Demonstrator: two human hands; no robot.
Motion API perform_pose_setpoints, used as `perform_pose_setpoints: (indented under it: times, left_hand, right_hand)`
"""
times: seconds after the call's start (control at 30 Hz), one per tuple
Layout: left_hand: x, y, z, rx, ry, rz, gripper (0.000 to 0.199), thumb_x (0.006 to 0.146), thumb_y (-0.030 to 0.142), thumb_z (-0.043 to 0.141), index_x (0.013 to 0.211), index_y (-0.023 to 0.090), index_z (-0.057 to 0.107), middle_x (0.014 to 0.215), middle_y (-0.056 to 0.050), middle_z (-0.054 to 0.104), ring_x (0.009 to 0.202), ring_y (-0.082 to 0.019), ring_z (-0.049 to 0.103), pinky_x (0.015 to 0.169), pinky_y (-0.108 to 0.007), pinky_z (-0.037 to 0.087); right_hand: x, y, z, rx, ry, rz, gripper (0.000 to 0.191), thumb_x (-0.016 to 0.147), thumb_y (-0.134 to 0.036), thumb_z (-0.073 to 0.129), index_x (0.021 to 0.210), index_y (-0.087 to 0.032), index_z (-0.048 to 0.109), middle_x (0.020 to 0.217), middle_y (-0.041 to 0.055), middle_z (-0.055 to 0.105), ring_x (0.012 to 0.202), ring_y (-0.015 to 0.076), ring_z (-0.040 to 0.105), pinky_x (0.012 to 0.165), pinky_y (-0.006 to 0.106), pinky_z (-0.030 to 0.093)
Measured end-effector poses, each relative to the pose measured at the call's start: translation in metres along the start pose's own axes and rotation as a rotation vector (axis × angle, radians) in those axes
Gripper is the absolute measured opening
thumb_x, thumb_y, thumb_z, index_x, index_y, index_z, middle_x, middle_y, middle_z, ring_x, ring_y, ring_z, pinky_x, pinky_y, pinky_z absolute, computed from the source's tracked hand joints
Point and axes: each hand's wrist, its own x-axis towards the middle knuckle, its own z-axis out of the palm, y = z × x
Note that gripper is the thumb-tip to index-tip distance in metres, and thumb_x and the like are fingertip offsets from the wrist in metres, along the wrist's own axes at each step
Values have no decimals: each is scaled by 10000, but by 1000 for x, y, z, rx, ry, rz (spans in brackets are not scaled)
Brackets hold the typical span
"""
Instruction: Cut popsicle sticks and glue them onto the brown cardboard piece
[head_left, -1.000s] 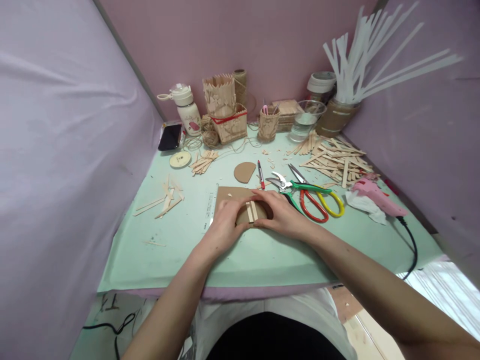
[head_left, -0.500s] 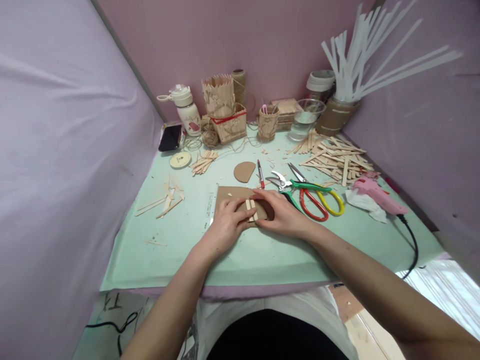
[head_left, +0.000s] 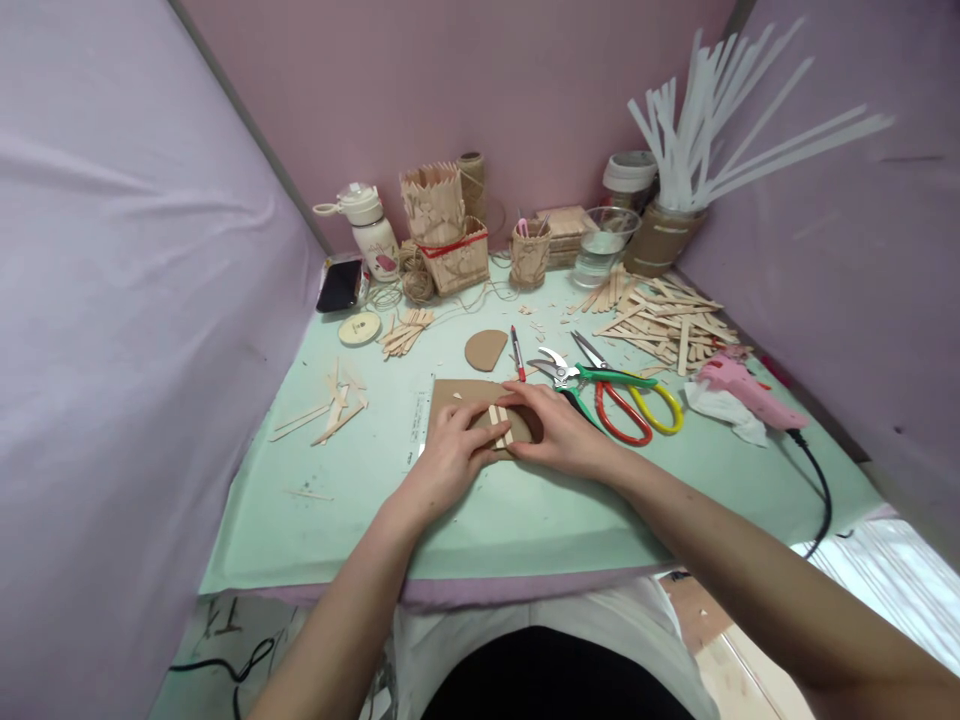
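On a table with pale green cover (head_left: 330, 545), the left hand (head_left: 455, 438) lays a fingertip on two short, flat, light wooden strips (head_left: 502, 412). These strips lie side by side on a rounded piece of brown cardboard (head_left: 523, 426). The right hand (head_left: 553, 428) holds this piece, with the thumb at the near edge and the fingers at the far edge. Under the hands there is a flat brown cardboard sheet (head_left: 466, 388). Behind it lie a D-shaped brown cardboard cutout (head_left: 486, 350) and a slim pen with red end (head_left: 517, 352).

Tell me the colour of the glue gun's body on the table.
The glue gun has a pink body; the head view shows it best.
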Motion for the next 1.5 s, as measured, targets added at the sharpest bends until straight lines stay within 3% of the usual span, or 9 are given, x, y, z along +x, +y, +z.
perform_pose_setpoints:
  times: [0.23, 0.4, 0.67, 1.07, 1.23, 1.33, 1.4, 1.5]
  left_hand:
    - [-1, 1, -1, -10, 3, 3, 315, 911, 272, 597, 1217, 297, 668, 1359, -80, 549, 1163, -286, 439, 1022, -492, 408]
    - [0, 1, -4, -86, 3, -23, 456, 899, 308, 621, 1347, 284, 538, 1351, -76, 570, 1193, -280, 451, 1033, -481, 399]
    - [0, 3, -8, -128, 4, -46, 501, 859, 259, 667, 1334, 269, 508, 1285, -72, 605, 1178, -280, 482, 1000, -451, 418]
    - [-1, 3, -8, -130, 28, -118, 546, 821, 246, 689, 1325, 225, 479, 1261, -100, 597, 1202, -281, 501, 984, -446, 459]
    - [-7, 24, -22, -112, 224, -71, 467, 810, 210, 684, 1249, 231, 524, 1301, -106, 579, 1236, -283, 513, 1058, -485, 403]
    - [-14, 43, -22, -320, 217, -120, 342, 815, 273, 691, 1140, 238, 590, 1193, -86, 644, 1125, -256, 601, 992, -440, 472]
    - [-18, 53, -14, -596, 244, -259, 275, 813, 299, 687, 1060, 216, 597, 1097, -80, 671, 1005, -226, 655, 905, -403, 527]
    - [-21, 63, 0, -1002, 195, -452, 345, 755, 322, 752, 998, 201, 540, 945, -49, 689, 863, -187, 671, 756, -333, 553]
  right_hand:
    - [1, 0, 0, -4, -13, 2, 753, 739, -217, 695, 1424, -227, 384, 1285, 93, 633, 1252, 301, 488, 1046, 502, 358]
    - [1, -1, -1, -3, -15, 0, 735, 731, -209, 685, 1412, -235, 409, 1284, 94, 624, 1257, 304, 481, 1053, 507, 350]
    - [1, -1, -2, 13, -19, 1, 701, 730, -245, 695, 1383, -221, 441, 1285, 95, 626, 1253, 310, 475, 1043, 496, 356]
    - [1, -3, -5, 100, 73, 3, 717, 705, -190, 697, 1373, -205, 436, 1275, 115, 627, 1207, 285, 560, 1019, 465, 429]
    - [-12, -23, -23, 86, 42, -32, 708, 733, -177, 678, 1386, -190, 404, 1264, 129, 614, 1170, 282, 585, 982, 455, 469]
    - [-26, -45, -35, 30, -29, -75, 703, 760, -152, 653, 1406, -216, 385, 1294, 126, 593, 1193, 280, 567, 965, 432, 488]
    - [-36, -59, -38, -45, -54, -117, 653, 769, -145, 638, 1381, -215, 421, 1283, 129, 600, 1179, 300, 564, 956, 456, 491]
    - [-47, -73, -37, -118, -67, -162, 648, 763, -115, 612, 1382, -206, 440, 1216, 135, 633, 1117, 324, 579, 908, 492, 509]
